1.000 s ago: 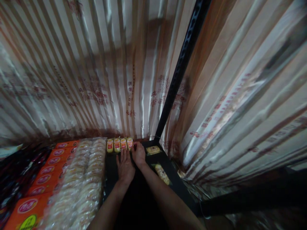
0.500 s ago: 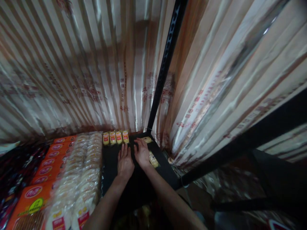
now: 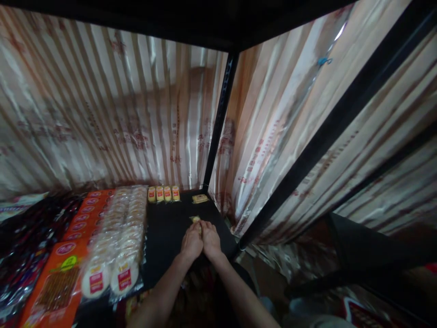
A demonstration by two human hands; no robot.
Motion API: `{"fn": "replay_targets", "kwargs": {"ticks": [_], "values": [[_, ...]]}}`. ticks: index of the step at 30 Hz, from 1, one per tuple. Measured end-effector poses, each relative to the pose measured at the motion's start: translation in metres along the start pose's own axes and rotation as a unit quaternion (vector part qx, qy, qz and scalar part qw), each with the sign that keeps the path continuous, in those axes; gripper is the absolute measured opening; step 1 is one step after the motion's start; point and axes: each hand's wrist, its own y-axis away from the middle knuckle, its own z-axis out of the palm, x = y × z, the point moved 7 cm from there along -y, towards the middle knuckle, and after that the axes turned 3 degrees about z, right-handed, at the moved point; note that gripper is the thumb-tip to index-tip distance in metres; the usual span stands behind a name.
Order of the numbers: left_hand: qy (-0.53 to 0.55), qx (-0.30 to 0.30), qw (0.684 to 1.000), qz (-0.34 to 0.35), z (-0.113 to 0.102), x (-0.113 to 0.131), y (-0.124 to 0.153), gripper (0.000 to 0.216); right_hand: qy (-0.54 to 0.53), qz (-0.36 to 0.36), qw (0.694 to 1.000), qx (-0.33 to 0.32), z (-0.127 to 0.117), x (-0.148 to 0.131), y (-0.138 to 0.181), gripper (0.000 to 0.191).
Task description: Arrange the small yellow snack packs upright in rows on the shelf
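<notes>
The person's left hand point(image 3: 191, 241) and right hand point(image 3: 210, 239) lay pressed side by side on the black shelf point(image 3: 164, 237), thumbs touching and fingers curled forward. The small yellow packet point(image 3: 195, 219) sat right at their fingertips, just beyond the seam between the 2 hands on the side toward the back of the shelf, so neither hand was clearly nearer. Only its far end showed (too little to tell its long axis), and it could not be told whether the fingers pinched it or merely rested on it.

Farther back, well apart from the hands, a loose packet point(image 3: 200, 198) lay flat with its long side running left to right near the black post point(image 3: 218, 123). A row of 4 packets point(image 3: 163, 193) stood to its left against the striped sheeting point(image 3: 102, 114). Bagged round crackers point(image 3: 116, 237) and orange boxes point(image 3: 68, 255) filled the shelf to the left of the hands.
</notes>
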Motion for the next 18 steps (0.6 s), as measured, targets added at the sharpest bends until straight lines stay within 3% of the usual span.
{"fn": "replay_targets", "kwargs": {"ticks": [3, 5, 8, 11, 18], "values": [[0.007, 0.017, 0.999, -0.037, -0.011, -0.010, 0.007, 0.046, -0.087, 0.013, 0.996, -0.003, 0.004, -0.007, 0.005, 0.029], [0.012, 0.038, 0.997, -0.061, -0.021, -0.018, 0.010, 0.045, -0.213, 0.048, 0.976, -0.012, 0.011, -0.007, 0.003, 0.027], [0.020, 0.070, 0.995, -0.066, -0.032, -0.024, 0.010, 0.044, -0.447, 0.112, 0.886, -0.039, 0.026, -0.006, -0.004, 0.021], [0.029, 0.087, 0.994, -0.054, -0.035, -0.026, 0.008, 0.046, -0.589, 0.173, 0.787, -0.063, 0.042, -0.007, -0.009, 0.020], [0.036, 0.084, 0.994, -0.061, -0.026, -0.032, -0.004, 0.049, -0.687, 0.247, 0.681, -0.066, 0.060, -0.001, -0.017, 0.018]]}}
